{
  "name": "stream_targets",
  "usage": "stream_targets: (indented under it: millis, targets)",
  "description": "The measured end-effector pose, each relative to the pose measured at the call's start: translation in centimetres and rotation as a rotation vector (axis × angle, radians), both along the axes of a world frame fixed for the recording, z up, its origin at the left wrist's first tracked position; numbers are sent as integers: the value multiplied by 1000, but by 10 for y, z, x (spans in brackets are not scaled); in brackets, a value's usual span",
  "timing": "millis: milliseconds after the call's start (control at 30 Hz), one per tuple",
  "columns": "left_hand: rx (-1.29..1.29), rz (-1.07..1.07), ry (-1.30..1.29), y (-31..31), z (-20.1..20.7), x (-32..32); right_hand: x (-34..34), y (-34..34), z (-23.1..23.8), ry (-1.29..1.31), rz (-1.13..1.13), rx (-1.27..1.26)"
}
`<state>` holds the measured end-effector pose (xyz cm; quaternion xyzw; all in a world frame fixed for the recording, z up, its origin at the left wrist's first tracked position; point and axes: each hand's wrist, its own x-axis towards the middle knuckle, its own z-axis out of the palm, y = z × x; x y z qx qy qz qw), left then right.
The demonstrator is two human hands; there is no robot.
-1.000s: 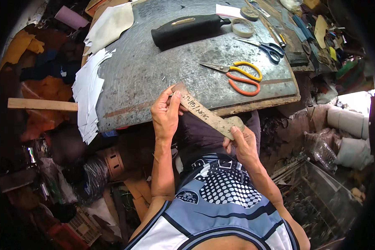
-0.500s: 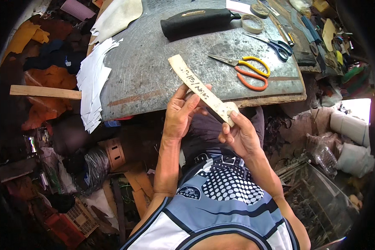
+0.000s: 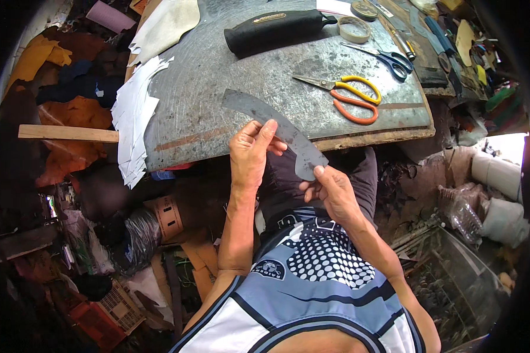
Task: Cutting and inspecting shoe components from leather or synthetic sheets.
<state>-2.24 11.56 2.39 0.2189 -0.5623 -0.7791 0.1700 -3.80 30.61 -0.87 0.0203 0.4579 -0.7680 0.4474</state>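
Note:
A curved, flat dark-grey strip (image 3: 277, 120) with a rounded lobe at its near right end is held up at the front edge of the table. My left hand (image 3: 253, 150) pinches it around its middle between thumb and fingers. At the lobed end, my right hand (image 3: 333, 191) grips it with thumb and fingers. The strip's pale underside is turned out of sight. Beyond it on the metal tabletop lie scissors with yellow and orange handles (image 3: 350, 97), their blades pointing left.
On the metal-topped table (image 3: 188, 94) lie a black zipped pouch (image 3: 277, 32), dark-blue scissors (image 3: 394, 63) and a tape roll (image 3: 354, 29). White paper sheets (image 3: 132, 117) hang over the left edge, near a jutting wooden slat (image 3: 68, 133). Leather scraps (image 3: 73, 117) pile up at left.
Both hands have turned the strip over, so its dark-grey face now shows instead of the pale, handwritten one. My right hand has shifted slightly downward and left.

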Motion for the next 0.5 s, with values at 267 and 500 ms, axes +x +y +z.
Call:
stream_targets:
  millis: [267,500]
  targets:
    - [210,-110,-9,-8,2,1,-7,2,-1,-78,-3,-222]
    - [144,-141,-20,2,1,0,-6,-1,6,60,-50,-91]
